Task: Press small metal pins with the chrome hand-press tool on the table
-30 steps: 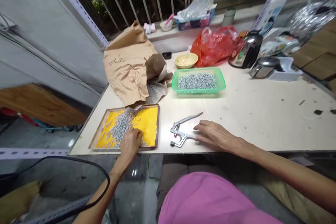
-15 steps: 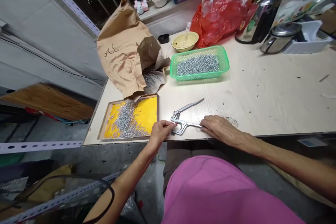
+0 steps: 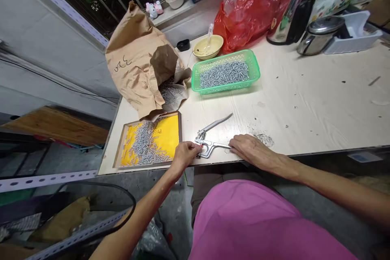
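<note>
Since the frame a second ago, the left hand (image 3: 184,155) has left the yellow tray (image 3: 170,135) of small metal pieces and crossed rightward to the head of the silver hand pliers (image 3: 210,140), where its fingertips are pinched together at the tool's jaw end; whether a small piece sits between them is too fine to tell. Over the last half second both hands have hardly shifted. The right hand (image 3: 254,151) lies flat and relaxed, fingers extended, pressing down on the lower handle of the pliers, not wrapped around it. The pliers lie on the pale table (image 3: 310,101) directly between the two hands, close to the near edge, with the upper handle angled away from the person and spread apart from the lower one. Just left of the left hand sits the yellow tray, holding a loose heap of metal pieces (image 3: 144,144). Farther away from the hands, beyond the tray, a crumpled brown paper bag (image 3: 137,69) spills more of the same pieces. Beyond the pliers, well apart from both hands, a green plastic basket (image 3: 255,74) holds another batch. Behind the basket are a yellow bowl (image 3: 210,46), a red plastic bag (image 3: 248,12) and a steel kettle (image 3: 294,8). The person's pink garment (image 3: 258,223) fills the foreground below the hands.
</note>
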`<state>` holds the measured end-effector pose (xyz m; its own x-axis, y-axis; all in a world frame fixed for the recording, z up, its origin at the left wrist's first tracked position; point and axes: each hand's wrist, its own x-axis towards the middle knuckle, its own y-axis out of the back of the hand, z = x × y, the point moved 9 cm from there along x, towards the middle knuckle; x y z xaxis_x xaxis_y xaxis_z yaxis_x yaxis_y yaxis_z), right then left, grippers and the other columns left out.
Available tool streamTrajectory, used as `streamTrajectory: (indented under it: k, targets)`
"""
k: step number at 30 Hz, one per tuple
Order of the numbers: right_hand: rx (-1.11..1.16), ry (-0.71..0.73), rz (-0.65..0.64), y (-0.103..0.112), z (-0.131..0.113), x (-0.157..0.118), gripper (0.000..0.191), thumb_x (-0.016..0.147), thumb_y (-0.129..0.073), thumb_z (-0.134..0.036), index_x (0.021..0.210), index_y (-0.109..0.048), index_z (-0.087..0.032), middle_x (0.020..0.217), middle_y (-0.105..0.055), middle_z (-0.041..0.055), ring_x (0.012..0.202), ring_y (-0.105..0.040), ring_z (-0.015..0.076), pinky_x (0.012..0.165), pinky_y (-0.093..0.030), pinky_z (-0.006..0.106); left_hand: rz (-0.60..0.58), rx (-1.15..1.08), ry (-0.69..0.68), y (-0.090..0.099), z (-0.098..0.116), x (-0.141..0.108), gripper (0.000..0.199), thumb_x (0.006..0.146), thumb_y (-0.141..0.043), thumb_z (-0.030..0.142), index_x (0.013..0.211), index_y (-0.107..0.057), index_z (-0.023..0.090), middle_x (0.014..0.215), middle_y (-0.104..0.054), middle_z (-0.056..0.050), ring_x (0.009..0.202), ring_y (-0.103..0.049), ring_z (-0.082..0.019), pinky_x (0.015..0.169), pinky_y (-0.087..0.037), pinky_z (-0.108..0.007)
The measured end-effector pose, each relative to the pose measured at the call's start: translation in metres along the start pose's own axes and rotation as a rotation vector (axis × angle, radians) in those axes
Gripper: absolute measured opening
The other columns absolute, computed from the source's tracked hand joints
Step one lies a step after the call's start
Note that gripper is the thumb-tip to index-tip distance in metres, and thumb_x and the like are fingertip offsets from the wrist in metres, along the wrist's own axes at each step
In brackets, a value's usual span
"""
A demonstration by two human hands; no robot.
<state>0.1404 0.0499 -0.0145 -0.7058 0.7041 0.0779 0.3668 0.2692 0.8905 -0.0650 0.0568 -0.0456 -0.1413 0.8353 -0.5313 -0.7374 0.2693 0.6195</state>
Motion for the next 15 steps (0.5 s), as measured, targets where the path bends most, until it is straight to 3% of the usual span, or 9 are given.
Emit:
streamTrajectory:
  k: [7, 12, 15]
  targets:
    - [-0.023, -0.033, -0.028, -0.005, 0.002, 0.003, 0.021, 0.095, -0.042, -0.022, 0.083, -0.057, -0.016, 0.081, -0.06, 0.007, 0.072, -0.053, 0.0169, 0.065, -0.035, 0.03, -0.156, 0.039, 0.039, -0.01, -0.011, 0.003, 0.028, 0.072, -0.061, 0.04, 0.072, -0.066, 0.012, 0.039, -0.044, 0.006, 0.034, -0.039, -0.007, 0.039, -0.027, -0.02]
    - [-0.006, -0.022, 0.005, -0.002, 0.0, -0.003, 0.022, 0.096, -0.037, -0.021, 0.083, -0.055, -0.017, 0.08, -0.058, 0.0049, 0.072, -0.051, 0.0163, 0.066, -0.035, 0.031, -0.167, -0.014, 0.04, -0.014, -0.016, -0.001, 0.032, 0.07, -0.061, 0.043, 0.072, -0.067, 0.011, 0.041, -0.042, 0.007, 0.035, -0.035, -0.006, 0.038, -0.026, -0.02]
    - [-0.005, 0.011, -0.012, 0.005, 0.002, -0.001, 0.02, 0.095, -0.043, -0.032, 0.091, -0.057, -0.017, 0.097, -0.06, 0.0094, 0.085, -0.054, 0.0197, 0.073, -0.039, 0.033, -0.182, -0.052, 0.054, -0.016, -0.017, -0.006, 0.036, 0.067, -0.064, 0.046, 0.07, -0.067, 0.011, 0.042, -0.041, 0.007, 0.037, -0.033, -0.006, 0.038, -0.026, -0.02]
